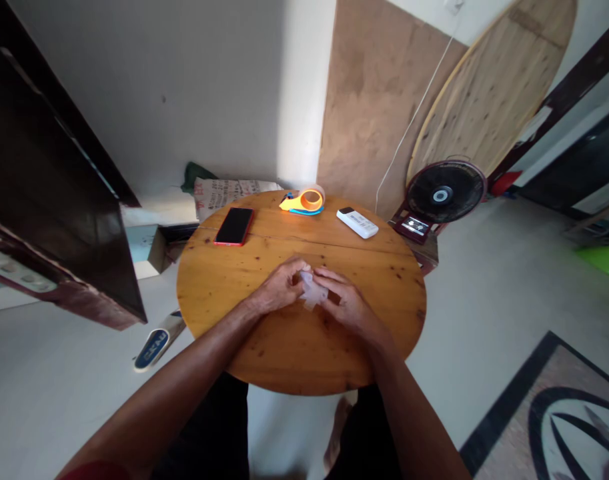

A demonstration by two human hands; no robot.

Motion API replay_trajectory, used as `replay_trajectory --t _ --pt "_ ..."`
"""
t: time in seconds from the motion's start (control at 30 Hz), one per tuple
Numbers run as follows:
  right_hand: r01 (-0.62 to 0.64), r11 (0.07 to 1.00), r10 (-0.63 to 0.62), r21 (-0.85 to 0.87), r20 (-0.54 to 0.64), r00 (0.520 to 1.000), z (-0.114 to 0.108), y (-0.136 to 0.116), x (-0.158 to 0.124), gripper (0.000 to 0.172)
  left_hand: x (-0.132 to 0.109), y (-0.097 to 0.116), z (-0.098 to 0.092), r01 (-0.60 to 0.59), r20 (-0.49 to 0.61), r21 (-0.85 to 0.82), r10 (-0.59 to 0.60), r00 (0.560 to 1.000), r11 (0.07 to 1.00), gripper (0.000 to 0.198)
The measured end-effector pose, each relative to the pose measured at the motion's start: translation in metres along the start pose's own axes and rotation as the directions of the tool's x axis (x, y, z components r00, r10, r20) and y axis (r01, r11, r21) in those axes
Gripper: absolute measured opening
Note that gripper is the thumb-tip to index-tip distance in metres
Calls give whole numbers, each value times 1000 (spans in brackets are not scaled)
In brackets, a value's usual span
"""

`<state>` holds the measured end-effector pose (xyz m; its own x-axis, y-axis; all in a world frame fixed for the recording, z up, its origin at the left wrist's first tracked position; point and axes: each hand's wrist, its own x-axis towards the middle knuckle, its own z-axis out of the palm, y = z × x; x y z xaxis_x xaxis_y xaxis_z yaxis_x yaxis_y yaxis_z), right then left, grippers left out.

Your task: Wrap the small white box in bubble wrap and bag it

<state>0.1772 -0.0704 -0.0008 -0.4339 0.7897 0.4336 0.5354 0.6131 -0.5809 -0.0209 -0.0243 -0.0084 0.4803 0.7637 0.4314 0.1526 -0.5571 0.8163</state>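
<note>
My left hand (280, 288) and my right hand (345, 303) meet over the middle of a round wooden table (219, 293). Both pinch a small piece of clear plastic or tape (313, 291) between their fingertips. The fingers of both hands are curled around it. What exactly the piece is stays hard to make out. Both forearms reach in from the bottom of the view.
On the table's far side lie a red-edged phone (234, 226), an orange tape dispenser (305, 201) and a white remote (357, 223). A floor fan (445, 195), a leaning round wooden board (489, 100) and a dark cabinet (49, 180) surround the table.
</note>
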Motion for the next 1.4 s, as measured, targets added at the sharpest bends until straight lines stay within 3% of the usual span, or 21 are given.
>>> replay_trajectory --t 0.2,0.43,0.6,0.77,0.93,1.03,1.2,1.4 --pt "3 1000 -3 -1 -16 1000 1 1 -1 43 -2 1 -4 13 50 -108 -7 999 994 11" --pt "-47 998 45 29 61 997 -6 -8 -1 59 -5 20 -21 119 306 -41 -101 947 992 36" --pt "-45 997 41 59 64 997 -5 -5 -1 60 -6 14 -15 168 259 -66 -145 955 984 31" --pt "-79 987 75 139 30 997 -6 -7 -1 45 -5 11 -7 173 194 -158 -141 971 972 25" --pt "-276 916 250 290 122 960 -15 -18 -1 38 -4 17 -7 266 191 -136 -238 952 954 24" --pt "-340 895 317 289 126 940 -18 -22 0 36 -4 18 -7 298 236 -205 -249 939 932 30" --pt "-389 865 383 317 83 920 -17 -20 3 35 -2 25 -10 443 405 -427 -271 873 788 44" --pt "-409 855 418 318 44 908 -18 -18 1 36 0 19 -6 461 365 -491 -305 879 739 47"
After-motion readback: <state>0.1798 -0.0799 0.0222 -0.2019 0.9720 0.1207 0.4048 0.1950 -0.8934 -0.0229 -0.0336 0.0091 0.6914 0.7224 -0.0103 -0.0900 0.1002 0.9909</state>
